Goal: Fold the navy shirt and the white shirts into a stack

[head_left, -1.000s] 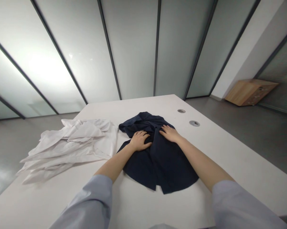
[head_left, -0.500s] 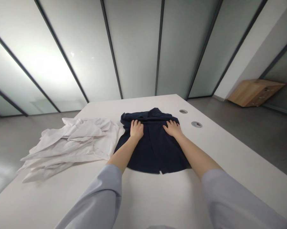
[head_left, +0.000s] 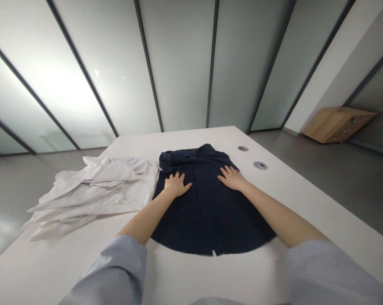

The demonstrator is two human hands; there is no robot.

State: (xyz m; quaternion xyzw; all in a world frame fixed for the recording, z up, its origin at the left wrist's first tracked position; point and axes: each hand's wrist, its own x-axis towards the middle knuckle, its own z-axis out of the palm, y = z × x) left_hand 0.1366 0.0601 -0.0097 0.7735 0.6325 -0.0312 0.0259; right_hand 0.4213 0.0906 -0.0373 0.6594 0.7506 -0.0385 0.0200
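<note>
A navy blue garment [head_left: 207,212], likely a shirt with a central placket, lies spread on the white table [head_left: 191,279]. Its curved hem faces me, with a small white tag or notch near the middle. Folds bunch along its far end. My left hand [head_left: 176,184] rests on the left side of the cloth, fingers spread. On the right side my right hand [head_left: 232,178] lies flat, fingers apart, close to the edge of the fabric. Both palms press down without gripping.
A heap of crumpled white shirts [head_left: 99,190] lies left of the navy garment, partly touching it. Two round cable grommets [head_left: 260,165] are set in the table on the right. Beyond stand frosted glass panels [head_left: 181,63] and a wooden cabinet [head_left: 334,123].
My hands have slid slightly towards me and the fingers have flattened out. The navy garment's hem has come nearer and spread wider, and its far folds have loosened.
</note>
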